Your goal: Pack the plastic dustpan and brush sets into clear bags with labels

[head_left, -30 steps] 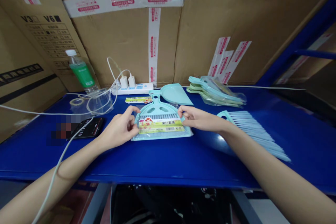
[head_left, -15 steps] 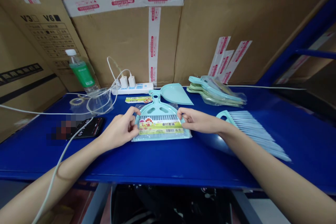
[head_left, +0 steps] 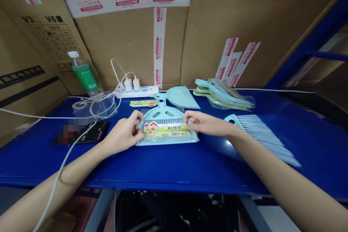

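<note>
A light-blue mini dustpan-and-brush set [head_left: 165,127] in a clear bag lies on the blue table [head_left: 168,170], with a printed paper label across its front. My left hand [head_left: 123,134] pinches the set's left edge at the label. My right hand [head_left: 203,123] pinches the right edge of the same set. Both hands rest low on the table, fingers closed on the packet.
A bare light-blue dustpan [head_left: 181,97] and a loose label [head_left: 143,103] lie behind the set. A stack of bagged sets [head_left: 223,96] sits back right, a loose brush [head_left: 263,136] to the right. A power strip [head_left: 137,90], bottle [head_left: 84,74], phone [head_left: 94,132] and cables are left. Cardboard boxes [head_left: 212,36] form the back wall.
</note>
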A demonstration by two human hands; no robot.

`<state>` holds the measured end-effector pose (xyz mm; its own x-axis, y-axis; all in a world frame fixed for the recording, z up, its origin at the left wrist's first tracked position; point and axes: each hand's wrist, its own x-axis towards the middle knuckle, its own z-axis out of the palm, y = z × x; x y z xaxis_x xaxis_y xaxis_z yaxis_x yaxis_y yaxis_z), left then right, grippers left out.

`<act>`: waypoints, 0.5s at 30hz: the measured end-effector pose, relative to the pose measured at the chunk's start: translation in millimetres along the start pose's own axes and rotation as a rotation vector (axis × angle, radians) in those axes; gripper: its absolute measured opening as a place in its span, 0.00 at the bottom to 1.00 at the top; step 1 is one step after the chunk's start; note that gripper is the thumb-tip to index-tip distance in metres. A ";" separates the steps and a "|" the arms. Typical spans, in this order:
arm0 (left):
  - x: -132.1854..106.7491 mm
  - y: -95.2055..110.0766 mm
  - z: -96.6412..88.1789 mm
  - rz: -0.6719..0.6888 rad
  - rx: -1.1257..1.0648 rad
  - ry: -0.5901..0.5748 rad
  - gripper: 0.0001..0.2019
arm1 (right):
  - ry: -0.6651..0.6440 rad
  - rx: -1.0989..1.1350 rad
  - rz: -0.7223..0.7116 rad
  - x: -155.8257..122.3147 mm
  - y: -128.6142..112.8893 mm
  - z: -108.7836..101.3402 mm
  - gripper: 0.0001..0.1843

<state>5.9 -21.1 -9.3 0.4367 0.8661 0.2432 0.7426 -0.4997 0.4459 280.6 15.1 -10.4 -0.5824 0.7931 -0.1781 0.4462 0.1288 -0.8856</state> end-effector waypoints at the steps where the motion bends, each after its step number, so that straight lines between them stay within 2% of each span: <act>1: -0.1 0.3 0.1 -0.001 0.001 0.000 0.09 | -0.002 -0.006 -0.006 -0.1 -0.2 -0.1 0.08; 9: -0.4 0.0 0.6 0.011 0.006 0.000 0.09 | -0.025 -0.020 -0.041 -0.2 3.0 -1.9 0.09; 15: -0.4 0.7 0.6 -0.006 0.010 -0.004 0.09 | -0.029 -0.010 -0.017 0.3 2.8 -1.7 0.11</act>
<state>6.6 -21.9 -9.6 0.4342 0.8691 0.2370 0.7506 -0.4945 0.4383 282.9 16.6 -12.1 -0.6089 0.7735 -0.1758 0.4433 0.1480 -0.8841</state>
